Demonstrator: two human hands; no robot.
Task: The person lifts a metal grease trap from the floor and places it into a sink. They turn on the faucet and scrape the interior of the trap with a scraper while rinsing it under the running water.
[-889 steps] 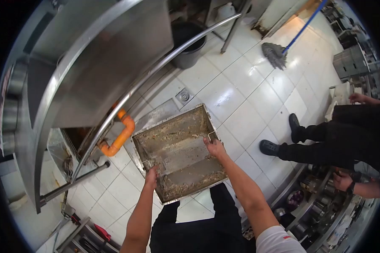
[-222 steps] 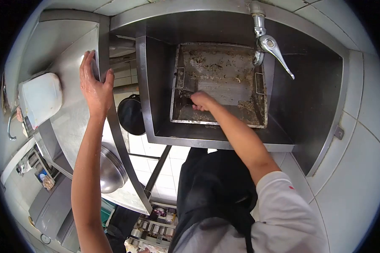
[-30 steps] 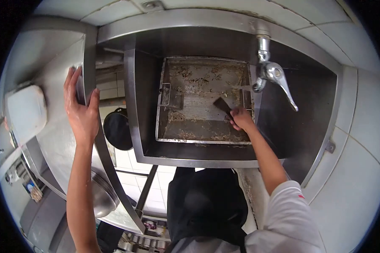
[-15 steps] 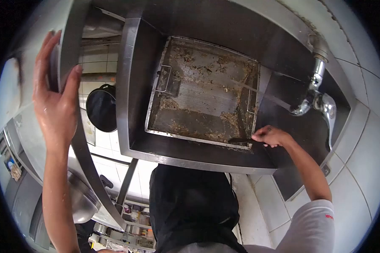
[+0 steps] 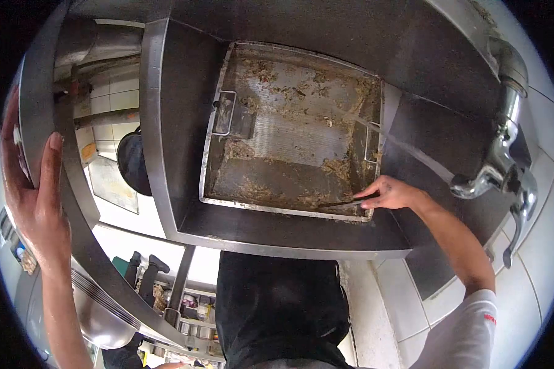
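A dirty metal tray [image 5: 271,206] with wire handles lies in the steel sink, brown food residue caked over its bottom and corners. My right hand [image 5: 393,193] pinches a thin dark tool [image 5: 338,204] at the tray's near right corner. The tool lies low and nearly level along the near wall; its exact kind is hard to make out. Water runs from the chrome faucet [image 5: 489,175] into the right side of the tray. My left hand [image 5: 40,212], wet, rests at the steel counter edge [image 5: 74,166] with its thumb spread from the fingers.
The steel sink's front rim [image 5: 289,249] runs close before my body. A black bucket [image 5: 132,163] stands below, left of the sink. A steel bowl [image 5: 104,317] is on the counter at lower left. Another person's dark shoes [image 5: 154,264] show on the floor behind.
The view has shifted, with the counter and my left hand now farther left. My right hand has angled the tool flatter, so more of its length shows along the tray's near wall.
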